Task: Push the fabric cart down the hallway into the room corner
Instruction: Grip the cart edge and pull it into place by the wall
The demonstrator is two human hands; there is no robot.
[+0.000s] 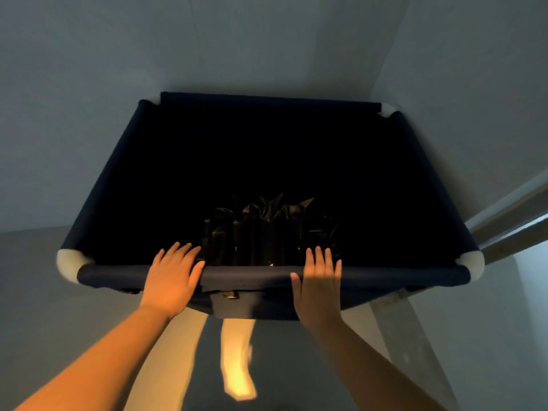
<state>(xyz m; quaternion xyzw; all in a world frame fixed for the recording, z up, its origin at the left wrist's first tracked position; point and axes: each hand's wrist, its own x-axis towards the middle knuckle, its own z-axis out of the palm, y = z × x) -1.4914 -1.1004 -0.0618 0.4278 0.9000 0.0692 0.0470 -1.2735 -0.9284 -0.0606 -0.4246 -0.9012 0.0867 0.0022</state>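
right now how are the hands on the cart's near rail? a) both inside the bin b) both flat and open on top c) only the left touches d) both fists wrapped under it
b: the left hand and right hand lie open, fingers spread, on the fabric cart near rail.

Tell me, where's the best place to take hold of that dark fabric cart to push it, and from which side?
Probably the near top rail of the fabric cart, taken from the person's side. It is a straight, fabric-wrapped bar between two pale corner caps, level and within reach. The left hand and right hand already rest flat on it, spread apart, which should keep the push straight toward the wall corner.
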